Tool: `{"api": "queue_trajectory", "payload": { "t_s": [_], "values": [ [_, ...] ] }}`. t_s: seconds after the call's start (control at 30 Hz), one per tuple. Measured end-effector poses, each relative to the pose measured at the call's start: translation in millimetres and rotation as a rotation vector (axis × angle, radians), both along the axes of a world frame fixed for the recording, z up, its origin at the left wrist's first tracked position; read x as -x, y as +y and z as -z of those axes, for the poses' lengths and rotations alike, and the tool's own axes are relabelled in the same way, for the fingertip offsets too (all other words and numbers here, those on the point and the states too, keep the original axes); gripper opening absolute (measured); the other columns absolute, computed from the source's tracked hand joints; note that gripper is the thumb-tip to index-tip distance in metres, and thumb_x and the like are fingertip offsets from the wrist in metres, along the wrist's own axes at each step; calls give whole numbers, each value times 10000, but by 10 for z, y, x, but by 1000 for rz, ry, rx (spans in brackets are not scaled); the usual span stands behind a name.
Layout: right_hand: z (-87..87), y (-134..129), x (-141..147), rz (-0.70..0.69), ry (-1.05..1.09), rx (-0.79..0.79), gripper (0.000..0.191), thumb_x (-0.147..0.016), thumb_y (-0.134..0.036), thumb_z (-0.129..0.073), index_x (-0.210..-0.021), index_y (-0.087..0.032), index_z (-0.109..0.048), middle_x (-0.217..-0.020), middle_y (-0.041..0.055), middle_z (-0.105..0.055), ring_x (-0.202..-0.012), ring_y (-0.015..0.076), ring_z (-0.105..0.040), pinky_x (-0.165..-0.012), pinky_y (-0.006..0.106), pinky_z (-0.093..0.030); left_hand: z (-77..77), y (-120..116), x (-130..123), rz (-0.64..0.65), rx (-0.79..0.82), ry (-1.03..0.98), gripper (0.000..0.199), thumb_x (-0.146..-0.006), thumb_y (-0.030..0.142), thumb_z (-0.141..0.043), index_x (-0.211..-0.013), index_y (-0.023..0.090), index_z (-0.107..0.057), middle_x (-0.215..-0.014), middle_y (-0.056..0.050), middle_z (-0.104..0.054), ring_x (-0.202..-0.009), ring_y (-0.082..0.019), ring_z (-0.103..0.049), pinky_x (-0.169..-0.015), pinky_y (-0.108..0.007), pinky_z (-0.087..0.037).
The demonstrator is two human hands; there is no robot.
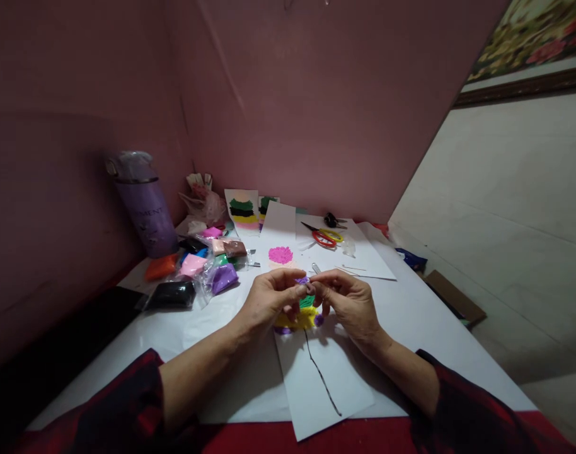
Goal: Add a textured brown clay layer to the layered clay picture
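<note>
My left hand (276, 295) and my right hand (351, 306) meet above a white card, fingertips pinched together. Between them is a small brownish piece of modelling clay (309, 287), partly hidden by the fingers. Under the hands, the white card (300, 394) carries yellow clay (297, 320), green clay (307, 302) and purple clay (319, 320), partly covered by my fingers. A thin dark line (322, 376) runs down the card from the yellow part.
Bagged clay packets, among them a purple packet (223, 278) and a black packet (171, 295), lie left beside a purple bottle (146, 211). Red-and-yellow scissors (324, 237) and keys (333, 221) lie behind. Bright pink clay (281, 255) is on another sheet. A striped card (243, 213) leans at the back.
</note>
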State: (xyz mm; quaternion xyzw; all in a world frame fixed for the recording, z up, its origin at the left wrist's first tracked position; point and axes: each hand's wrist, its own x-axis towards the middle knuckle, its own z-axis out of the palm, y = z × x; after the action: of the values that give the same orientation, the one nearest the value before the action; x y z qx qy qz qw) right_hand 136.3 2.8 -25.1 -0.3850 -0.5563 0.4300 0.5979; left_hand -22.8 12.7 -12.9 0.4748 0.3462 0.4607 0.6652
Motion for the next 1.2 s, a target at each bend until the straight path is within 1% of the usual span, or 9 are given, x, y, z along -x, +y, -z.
{"api": "queue_trajectory", "payload": {
  "t_s": [0.1, 0.2, 0.3, 0.4, 0.57, 0.7, 0.9, 1.03, 1.2],
  "values": [
    [-17, -28, -8, -41, -31, 2, 173, -779, -362, -766, -787, -190, -747, -603, -8, -633, -446, 99, -542, -372, 220, -478, -25, -17, -10, 30, 19, 36, 375, -629, 365, -835, -854, 95, -704, -634, -18, -656, -420, -80, -528, -402, -217, -450],
    [-24, -47, -18, -103, -53, -4, 248, -879, -430, -653, -888, -193, -726, -597, -21, -606, -458, 106, -563, -422, 243, -512, -43, -24, -8, -12, 3, 59, 331, -631, 377, -824, -756, 105, -683, -599, -11, -636, -414, -84, -527, -401, -223, -453],
    [-8, -43, -19, -137, -14, -21, 254, -839, -436, -703, -943, -206, -675, -695, -16, -648, -496, 108, -593, -440, 241, -521, -50, -21, -4, -37, -12, 77, 322, -617, 365, -823, -734, 115, -657, -593, -6, -639, -401, -83, -526, -401, -220, -448],
    [-2, -33, -11, -145, -41, 27, 238, -788, -383, -763, -861, -188, -647, -661, -19, -653, -477, 107, -587, -421, 228, -501, -49, -18, -14, -12, -35, 103, 309, -637, 373, -796, -708, 129, -619, -495, 10, -598, -361, -89, -512, -380, -199, -398],
    [-24, 0, -26, -22, -11, 65, 253, -758, -374, -776, -754, -174, -621, -535, -41, -611, -445, 100, -564, -454, 225, -501, -34, -8, -32, -94, 0, 69, 306, -638, 358, -783, -623, 143, -566, -461, 31, -549, -330, -68, -456, -354, -183, -337],
    [2, 62, -61, 52, 78, 115, 271, -741, -388, -788, -790, -169, -637, -539, -39, -624, -430, 89, -550, -443, 211, -478, 1, 17, -2, -189, 17, -51, 302, -624, 347, -826, -722, 120, -651, -545, 33, -572, -398, -53, -464, -385, -175, -355],
    [8, 47, -58, -96, 45, 92, 282, -817, -445, -720, -824, -167, -675, -602, -5, -666, -478, 97, -584, -485, 224, -504, 22, 9, 6, -98, 34, -39, 447, -578, 341, -879, -910, 98, -704, -662, -14, -663, -450, -68, -517, -425, -197, -403],
    [9, 15, -40, -190, 18, 43, 217, -794, -386, -752, -852, -186, -691, -627, -15, -663, -515, 103, -597, -495, 227, -516, 1, 3, 0, -40, -2, -3, 394, -570, 383, -874, -762, 102, -675, -595, -15, -654, -413, -74, -512, -400, -198, -399],
    [55, 7, -22, -156, -36, 32, 186, -724, -264, -805, -856, -204, -688, -676, -27, -664, -526, 95, -581, -447, 202, -485, -24, -6, 8, -49, -5, 11, 365, -556, 385, -871, -644, 114, -644, -433, 16, -574, -359, -76, -490, -369, -184, -387]
  ]
}}
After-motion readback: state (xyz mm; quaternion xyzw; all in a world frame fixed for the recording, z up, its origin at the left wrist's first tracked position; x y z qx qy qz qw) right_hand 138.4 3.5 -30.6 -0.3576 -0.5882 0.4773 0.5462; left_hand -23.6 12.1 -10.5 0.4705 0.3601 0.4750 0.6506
